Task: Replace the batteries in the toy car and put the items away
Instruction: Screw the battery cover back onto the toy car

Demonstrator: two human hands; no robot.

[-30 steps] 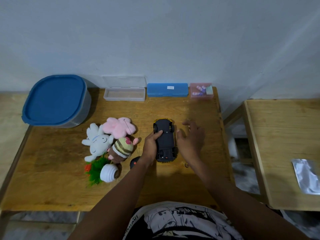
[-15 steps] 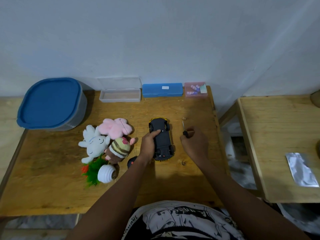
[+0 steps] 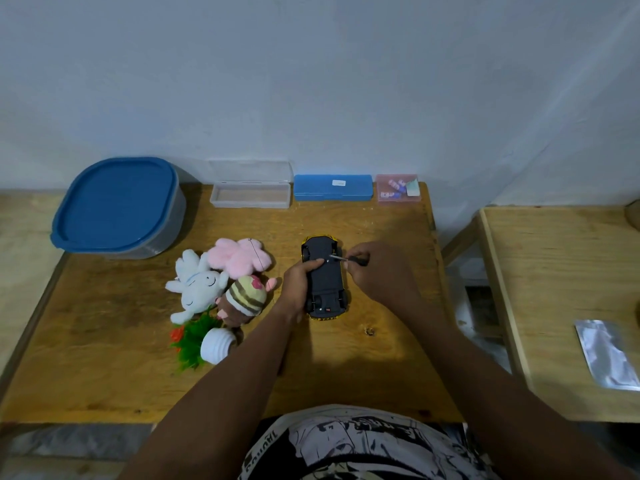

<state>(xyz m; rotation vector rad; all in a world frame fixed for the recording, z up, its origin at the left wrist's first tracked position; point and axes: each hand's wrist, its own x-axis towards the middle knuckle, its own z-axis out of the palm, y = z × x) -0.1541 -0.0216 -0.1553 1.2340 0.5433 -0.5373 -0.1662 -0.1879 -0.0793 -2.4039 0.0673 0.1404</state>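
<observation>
Toy car (image 3: pixel 325 280), belly-up, gripped along its side by your left hand (image 3: pixel 298 283); screwdriver (image 3: pixel 351 259) pinched in your right hand (image 3: pixel 375 277), tip just beyond your left thumb. Risk: a slanted tip likely slips, jabbing that thumb.

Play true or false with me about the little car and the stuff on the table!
1. The yellow-and-black toy car lies upside down on the wooden table. True.
2. The left hand holds the car. True.
3. Both hands hold the car. False: the right hand pinches a small black-handled screwdriver, its tip at the car's underside.
4. A blue plastic lid covers the round grey tub. True.
5. A plush toy rides on the car. False: the white, pink and striped plush toys lie on the table, left of it.
</observation>
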